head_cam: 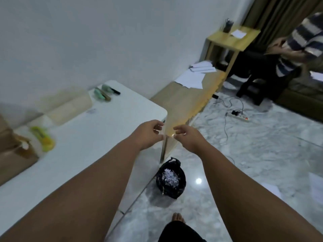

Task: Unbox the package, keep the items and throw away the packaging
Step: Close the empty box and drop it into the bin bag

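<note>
Above the bin (170,179), left hand (148,135) and right hand (189,138) fingers each pinch an edge of barely visible film (168,132), which is likely light, limp and clingy.

Whatever glints between my left hand (150,135) and right hand (188,137) is too small to name, and I cannot tell whether my fingers pinch it. The box (10,154) on the surface (104,128) is cut off by the left edge. The yellow thing (42,140) beside it is a blur. The person (300,41) at right is cut off by the frame.
</note>
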